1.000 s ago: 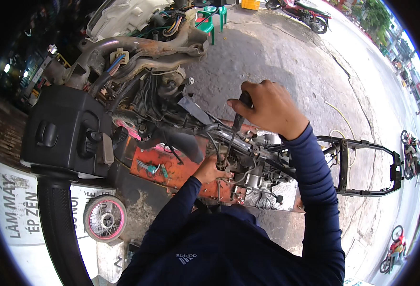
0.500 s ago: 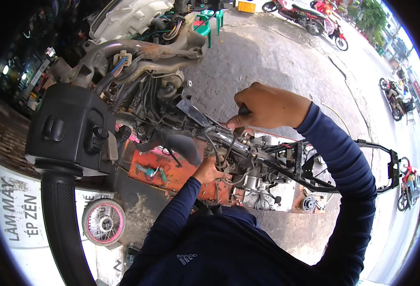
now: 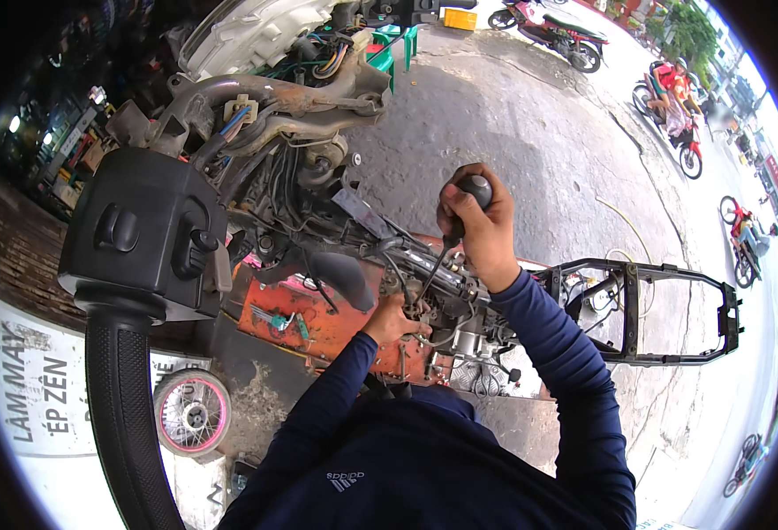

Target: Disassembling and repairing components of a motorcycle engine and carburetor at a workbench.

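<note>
My right hand (image 3: pixel 484 225) is closed round the dark, rounded handle of a screwdriver (image 3: pixel 475 188). The screwdriver's shaft slants down and left to the engine, where its tip is lost among the parts. Lower down, my left hand (image 3: pixel 392 321) grips a small metal part on the side of the engine (image 3: pixel 467 343), its fingers partly hidden behind hoses. Both hands are at the middle of a stripped motorcycle frame (image 3: pixel 629 309), which runs from the handlebar side at left to the bare rear frame at right.
A black handlebar grip with switch housing (image 3: pixel 133 234) looms close at left. Under the engine lies an orange metal stand (image 3: pixel 318 309) with small tools. A pink-rimmed wheel (image 3: pixel 192 412) rests at lower left. Green stools (image 3: pixel 385 64) stand behind; motorbikes (image 3: pixel 672 106) are on the street.
My right hand has turned upright round the screwdriver handle, and its forearm has swung inward to the left. My left hand keeps nearly the same place. Motorbikes on the street have moved.
</note>
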